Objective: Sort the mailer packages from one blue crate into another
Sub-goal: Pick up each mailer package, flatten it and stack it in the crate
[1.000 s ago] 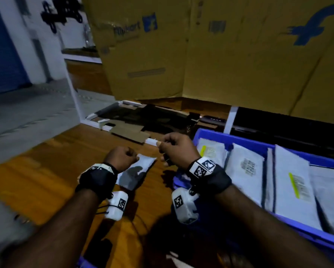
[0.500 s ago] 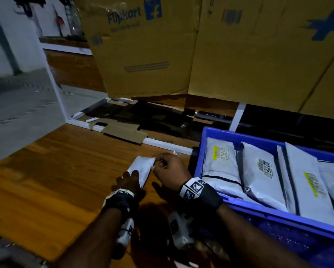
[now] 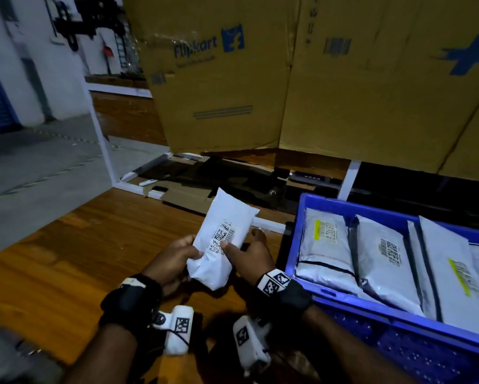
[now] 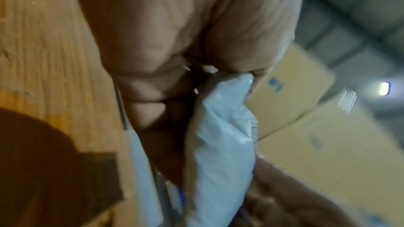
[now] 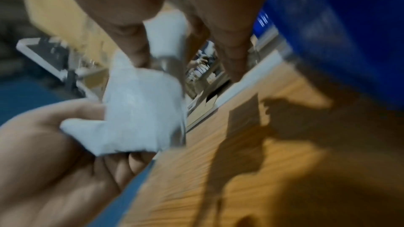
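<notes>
A small white mailer package (image 3: 223, 239) with a printed barcode label facing me stands upright above the wooden table (image 3: 66, 273). My left hand (image 3: 174, 261) grips its lower left side, fingers curled behind it. My right hand (image 3: 246, 254) pinches its right edge, thumb on the label. The same mailer (image 4: 223, 137) shows blurred against my left palm, and again as a white mailer (image 5: 140, 110) between both hands in the right wrist view. To the right sits a blue crate (image 3: 329, 293) holding several white mailers (image 3: 385, 259) stood in a row.
Large cardboard boxes (image 3: 288, 79) with blue logos rise behind the table. A white frame (image 3: 127, 187) and flattened cardboard scraps (image 3: 188, 196) lie past the table's far edge. Grey floor (image 3: 24, 176) opens to the left. The blue crate wall (image 5: 338, 32) stands close beside my right hand.
The mailer has been lifted off the table and turned upright with its label toward me. Both hands have shifted toward me and now hold it by its sides.
</notes>
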`<state>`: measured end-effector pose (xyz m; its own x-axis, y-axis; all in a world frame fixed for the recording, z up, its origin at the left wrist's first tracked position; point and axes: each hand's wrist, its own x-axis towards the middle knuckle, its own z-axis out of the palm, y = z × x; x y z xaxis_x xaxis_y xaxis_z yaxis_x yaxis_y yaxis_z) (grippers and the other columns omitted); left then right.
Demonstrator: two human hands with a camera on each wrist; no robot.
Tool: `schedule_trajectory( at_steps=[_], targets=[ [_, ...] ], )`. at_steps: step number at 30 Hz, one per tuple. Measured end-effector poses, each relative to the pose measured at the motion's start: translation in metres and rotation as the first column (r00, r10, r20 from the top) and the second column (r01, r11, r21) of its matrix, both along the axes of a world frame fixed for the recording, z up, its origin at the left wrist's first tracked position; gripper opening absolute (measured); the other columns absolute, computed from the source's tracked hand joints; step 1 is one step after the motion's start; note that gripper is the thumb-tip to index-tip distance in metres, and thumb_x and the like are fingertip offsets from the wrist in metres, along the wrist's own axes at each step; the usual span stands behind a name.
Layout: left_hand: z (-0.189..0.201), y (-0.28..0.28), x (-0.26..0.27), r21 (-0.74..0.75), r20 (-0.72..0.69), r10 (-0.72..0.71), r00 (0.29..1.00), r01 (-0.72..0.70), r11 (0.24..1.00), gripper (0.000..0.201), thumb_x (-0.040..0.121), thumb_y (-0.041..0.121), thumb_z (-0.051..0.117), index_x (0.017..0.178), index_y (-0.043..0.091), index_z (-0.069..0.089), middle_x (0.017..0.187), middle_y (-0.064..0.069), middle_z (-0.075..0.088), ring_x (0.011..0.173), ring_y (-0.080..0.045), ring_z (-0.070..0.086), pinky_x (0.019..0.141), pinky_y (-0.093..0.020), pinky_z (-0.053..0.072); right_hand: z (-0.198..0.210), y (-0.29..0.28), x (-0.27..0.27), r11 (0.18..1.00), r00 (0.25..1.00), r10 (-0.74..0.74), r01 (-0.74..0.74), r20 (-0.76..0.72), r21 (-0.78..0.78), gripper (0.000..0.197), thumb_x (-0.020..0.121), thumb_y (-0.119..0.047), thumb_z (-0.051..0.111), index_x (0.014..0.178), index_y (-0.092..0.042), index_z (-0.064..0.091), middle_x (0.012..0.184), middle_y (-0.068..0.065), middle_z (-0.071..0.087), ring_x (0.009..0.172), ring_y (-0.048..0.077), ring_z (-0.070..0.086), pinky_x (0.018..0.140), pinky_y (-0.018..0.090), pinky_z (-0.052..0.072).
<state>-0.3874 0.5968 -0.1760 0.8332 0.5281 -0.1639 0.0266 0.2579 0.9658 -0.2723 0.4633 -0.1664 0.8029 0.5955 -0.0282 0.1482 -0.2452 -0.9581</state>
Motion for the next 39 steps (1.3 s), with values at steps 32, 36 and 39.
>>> schedule_trajectory(
  at_steps=[32, 36, 39],
  targets=[
    [0.097, -0.059, -0.007, 0.146, 0.346, 0.249, 0.905, -0.314, 0.938, 0.029, 0.088, 0.012, 0.068, 0.115, 0.002, 0.062, 0.108, -0.018, 0.072, 0.098, -0.038, 0.07, 0.088, -0.056, 0.055, 0.066, -0.068, -0.013, 0.859, 0.901, 0.428, -0.428, 0.067, 0.282, 0.054, 0.08, 0.0, 0.074, 0.124, -0.022, 0.054, 0.12, 0.005, 0.068, 0.11, 0.019, 0.066, 0.096, 0.041, 0.053],
    [0.099, -0.071, 0.0, 0.101, 0.382, 0.275, 0.882, -0.336, 0.936, 0.023, 0.093, 0.017, 0.063, 0.113, 0.005, 0.065, 0.11, -0.018, 0.072, 0.1, -0.039, 0.069, 0.089, -0.059, 0.053, 0.079, -0.086, -0.004, 0.86, 0.889, 0.45, -0.457, 0.084, 0.228, 0.061, 0.076, -0.008, 0.078, 0.127, -0.028, 0.052, 0.12, 0.001, 0.069, 0.108, 0.018, 0.067, 0.093, 0.045, 0.055],
    [0.105, -0.081, 0.007, 0.087, 0.404, 0.286, 0.869, -0.348, 0.934, 0.025, 0.095, 0.022, 0.061, 0.114, 0.005, 0.063, 0.109, -0.017, 0.072, 0.099, -0.038, 0.07, 0.089, -0.061, 0.053, 0.081, -0.099, -0.001, 0.854, 0.889, 0.457, -0.442, 0.01, 0.275, 0.073, 0.074, 0.003, 0.079, 0.135, -0.022, 0.048, 0.121, 0.005, 0.068, 0.109, 0.02, 0.067, 0.088, 0.041, 0.057]
  ],
)
